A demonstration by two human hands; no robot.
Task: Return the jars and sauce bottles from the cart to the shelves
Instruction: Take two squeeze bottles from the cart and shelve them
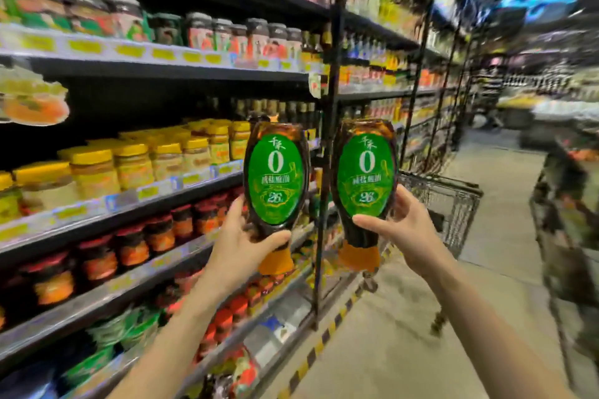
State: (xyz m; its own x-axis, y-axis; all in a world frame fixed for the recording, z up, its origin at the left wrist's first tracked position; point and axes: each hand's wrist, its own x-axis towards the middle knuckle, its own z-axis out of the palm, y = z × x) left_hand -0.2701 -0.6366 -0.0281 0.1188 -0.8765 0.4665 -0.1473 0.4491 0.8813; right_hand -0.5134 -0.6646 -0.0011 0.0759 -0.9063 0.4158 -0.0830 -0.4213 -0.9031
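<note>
Gripping one sauce bottle each, our left hand (241, 244) and right hand (402, 230) hold them up side by side, orange caps (275, 261) down. How will they handle?

— Both are full of dark sauce, so we judge them fairly heavy. The walls look like glossy plastic that may give and slip. Our fingers wrap the left bottle (274, 172) at its narrow neck, thumb across the front. The right bottle (366, 172) is clasped a little higher, thumb on the label's lower edge. The neck just above the cap seems our surest hold.

— What can't we see?

— Our fingers behind both bottles, for one. The cart (453, 201), just beyond the right hand, is partly covered by it, and its contents don't show. The shelves (97, 204) left of the left hand are smeared. Jars (129, 165) line them, but we cannot make out a gap for these two.
</note>
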